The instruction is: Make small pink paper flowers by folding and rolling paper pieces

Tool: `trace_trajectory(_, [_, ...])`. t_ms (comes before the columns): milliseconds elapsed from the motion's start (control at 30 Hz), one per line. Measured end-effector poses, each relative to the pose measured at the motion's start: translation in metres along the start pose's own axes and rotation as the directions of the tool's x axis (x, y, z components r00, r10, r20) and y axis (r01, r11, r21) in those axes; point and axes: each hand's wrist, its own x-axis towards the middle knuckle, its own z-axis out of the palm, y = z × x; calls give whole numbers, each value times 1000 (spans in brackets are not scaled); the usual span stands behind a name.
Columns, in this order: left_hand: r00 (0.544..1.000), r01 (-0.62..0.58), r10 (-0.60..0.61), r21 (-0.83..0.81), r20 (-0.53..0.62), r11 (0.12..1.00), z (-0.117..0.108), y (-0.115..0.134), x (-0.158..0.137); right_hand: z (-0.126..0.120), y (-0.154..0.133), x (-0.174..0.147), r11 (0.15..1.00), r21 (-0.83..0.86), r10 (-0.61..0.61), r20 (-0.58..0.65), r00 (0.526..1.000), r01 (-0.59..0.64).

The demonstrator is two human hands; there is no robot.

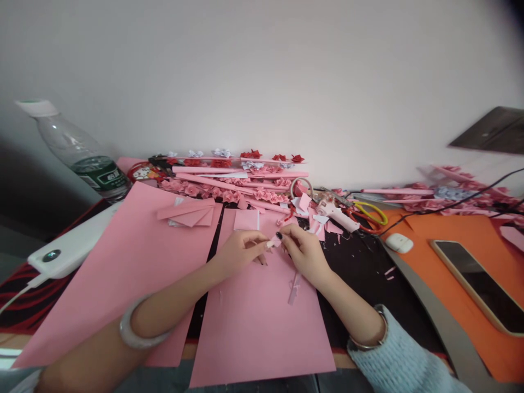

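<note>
Between my two hands is a small pale pink piece of paper (275, 240), pinched at its ends by the fingertips. My left hand (242, 252) is closed on its left side, with thumb and forefinger pressed together. From the right, my right hand (305, 255) pinches it too; a dark nail shows on one finger. Both hands are over a large pink sheet (262, 333). Below the right hand lies a narrow pink paper strip (293, 289). A small pink square of paper (246, 220) rests just beyond the left hand.
Paper flowers (221, 194) and pink rolled tubes line the wall. A glue gun (338, 213), scissors (370, 213) and a tape roll (302, 187) sit behind the right hand. Left are a bottle (100, 172) and power bank (77, 245); right, a phone (483, 284) on orange paper (426, 229).
</note>
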Motion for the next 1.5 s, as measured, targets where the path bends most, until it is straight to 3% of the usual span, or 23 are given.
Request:
trace_trajectory(133, [1000,-21,21,-26,-1,999,-2,-3,2,0,-1,0,1000,0,15,73,997,-15])
trace_trajectory(233, [1000,-14,15,-59,24,998,-1,-3,1,2,-1,-1,995,62,72,53,996,-76])
trace_trajectory(400, [995,-14,6,-85,-99,996,1,-1,1,5,1,-1,965,220,148,0,989,-145])
trace_trajectory(500, [987,-9,-7,-100,-161,995,0,-2,2,7,2,-1,966,212,144,26,989,-147])
trace_trajectory(600, [989,-27,13,-95,-150,995,-1,-6,3,9,4,-1,972,178,141,64,988,-151])
trace_trajectory(867, [991,-110,121,153,-61,982,-1,-9,2,8,6,0,997,63,46,4,999,-46])
trace_trajectory(1500, [982,-160,180,267,-54,950,-3,-7,0,5,0,1,997,-27,-72,-10,997,72])
